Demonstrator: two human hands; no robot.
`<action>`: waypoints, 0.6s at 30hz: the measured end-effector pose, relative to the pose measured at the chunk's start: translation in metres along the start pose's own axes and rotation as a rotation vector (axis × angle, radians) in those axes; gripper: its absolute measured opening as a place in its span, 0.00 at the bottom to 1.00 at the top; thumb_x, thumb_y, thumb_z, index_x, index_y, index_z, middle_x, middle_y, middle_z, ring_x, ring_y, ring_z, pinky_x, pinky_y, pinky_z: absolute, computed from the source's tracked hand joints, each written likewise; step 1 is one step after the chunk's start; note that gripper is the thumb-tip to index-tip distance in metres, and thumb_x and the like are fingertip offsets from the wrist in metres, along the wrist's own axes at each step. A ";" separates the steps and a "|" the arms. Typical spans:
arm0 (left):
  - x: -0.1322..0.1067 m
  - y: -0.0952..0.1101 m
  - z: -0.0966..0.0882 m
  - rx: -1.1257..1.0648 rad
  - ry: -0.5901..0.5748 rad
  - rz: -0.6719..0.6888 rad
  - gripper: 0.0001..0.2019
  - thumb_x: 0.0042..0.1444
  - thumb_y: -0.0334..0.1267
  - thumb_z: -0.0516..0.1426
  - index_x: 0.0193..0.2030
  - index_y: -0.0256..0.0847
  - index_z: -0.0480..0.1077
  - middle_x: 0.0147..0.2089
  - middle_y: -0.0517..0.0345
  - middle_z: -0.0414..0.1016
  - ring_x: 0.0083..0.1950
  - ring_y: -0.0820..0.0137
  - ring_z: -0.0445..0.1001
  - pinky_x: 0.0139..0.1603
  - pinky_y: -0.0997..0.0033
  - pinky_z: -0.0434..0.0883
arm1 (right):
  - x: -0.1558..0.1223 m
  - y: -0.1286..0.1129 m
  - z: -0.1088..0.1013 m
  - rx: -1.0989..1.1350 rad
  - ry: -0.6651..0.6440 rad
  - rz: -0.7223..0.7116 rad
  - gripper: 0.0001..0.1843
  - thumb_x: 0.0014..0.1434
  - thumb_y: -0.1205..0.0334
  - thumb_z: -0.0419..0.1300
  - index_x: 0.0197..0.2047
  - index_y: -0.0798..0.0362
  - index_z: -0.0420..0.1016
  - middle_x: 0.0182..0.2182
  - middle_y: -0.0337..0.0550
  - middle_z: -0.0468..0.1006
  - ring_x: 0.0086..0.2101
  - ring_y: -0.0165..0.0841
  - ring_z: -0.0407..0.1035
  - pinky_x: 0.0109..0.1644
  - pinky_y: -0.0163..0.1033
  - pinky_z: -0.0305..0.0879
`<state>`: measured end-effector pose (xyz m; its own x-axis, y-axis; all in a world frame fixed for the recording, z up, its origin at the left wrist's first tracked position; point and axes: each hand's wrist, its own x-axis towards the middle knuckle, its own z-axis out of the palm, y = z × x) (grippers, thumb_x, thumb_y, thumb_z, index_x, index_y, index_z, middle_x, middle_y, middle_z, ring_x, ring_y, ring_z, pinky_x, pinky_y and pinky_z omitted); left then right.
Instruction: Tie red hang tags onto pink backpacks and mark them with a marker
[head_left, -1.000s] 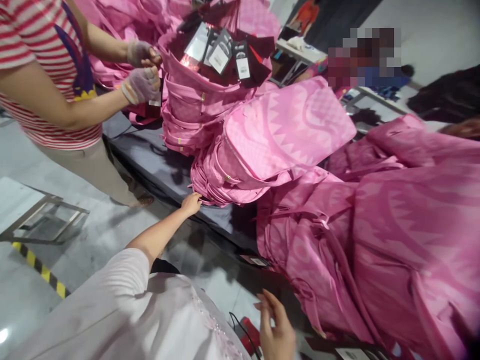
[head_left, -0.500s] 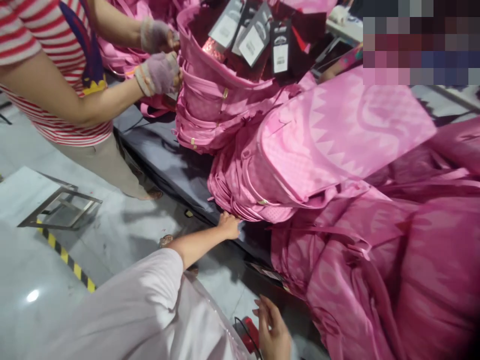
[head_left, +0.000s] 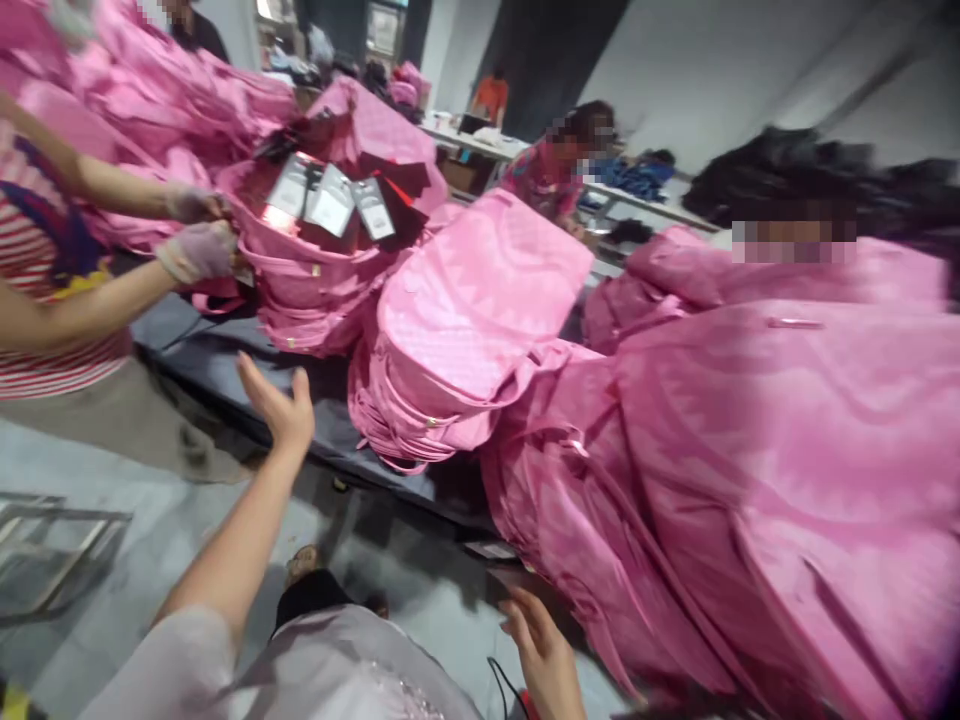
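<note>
My left hand (head_left: 279, 400) is raised above the edge of the dark table (head_left: 225, 365), fingers spread and holding nothing, a little left of a stack of pink backpacks (head_left: 457, 340). My right hand (head_left: 544, 655) hangs low near the table's front edge, fingers loosely apart, beside the hanging pink fabric (head_left: 720, 500) and holding nothing. A second pink stack with black hang tags (head_left: 322, 250) stands further back.
A co-worker in a red-striped shirt (head_left: 45, 290) at the left grips the tagged stack with gloved hands (head_left: 199, 248). More pink bags are heaped behind. Other people work at far tables. A metal frame (head_left: 52, 545) lies on the grey floor at left.
My left hand has let go of the bottom of the near backpack stack and lifted up and to the left, opening. The view has tilted upward. My right hand stays low.
</note>
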<state>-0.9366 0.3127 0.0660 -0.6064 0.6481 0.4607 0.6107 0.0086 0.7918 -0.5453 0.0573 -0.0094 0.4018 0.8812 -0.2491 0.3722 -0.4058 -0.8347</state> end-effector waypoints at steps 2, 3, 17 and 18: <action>0.069 0.015 -0.008 -0.003 0.124 0.070 0.46 0.61 0.55 0.55 0.75 0.30 0.37 0.78 0.36 0.29 0.79 0.53 0.27 0.77 0.48 0.35 | 0.005 0.000 0.008 0.011 -0.037 -0.010 0.34 0.49 0.34 0.60 0.46 0.55 0.76 0.37 0.53 0.83 0.34 0.44 0.79 0.39 0.43 0.79; 0.096 0.023 -0.010 0.035 0.105 0.098 0.48 0.58 0.54 0.58 0.75 0.31 0.40 0.78 0.37 0.30 0.79 0.53 0.27 0.77 0.48 0.36 | 0.009 -0.006 0.014 0.018 -0.078 -0.028 0.34 0.50 0.33 0.60 0.46 0.55 0.76 0.37 0.52 0.83 0.33 0.44 0.79 0.40 0.43 0.79; 0.284 0.136 0.067 -0.052 -0.141 0.421 0.10 0.62 0.32 0.56 0.47 0.41 0.76 0.51 0.54 0.78 0.55 0.63 0.72 0.59 0.64 0.68 | 0.252 -0.494 0.163 -0.205 0.183 -1.034 0.15 0.60 0.60 0.55 0.43 0.56 0.80 0.41 0.52 0.82 0.41 0.41 0.76 0.50 0.46 0.70; 0.302 0.145 0.077 -0.041 -0.167 0.422 0.11 0.61 0.32 0.56 0.48 0.41 0.75 0.52 0.54 0.77 0.55 0.62 0.72 0.59 0.63 0.68 | 0.278 -0.527 0.184 -0.237 0.205 -0.993 0.16 0.60 0.63 0.54 0.46 0.58 0.79 0.44 0.53 0.81 0.43 0.41 0.75 0.51 0.46 0.69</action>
<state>-0.9919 0.5681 0.2894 -0.2165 0.7024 0.6781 0.7641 -0.3104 0.5655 -0.7838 0.5612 0.2712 -0.0487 0.7954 0.6042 0.7589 0.4227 -0.4954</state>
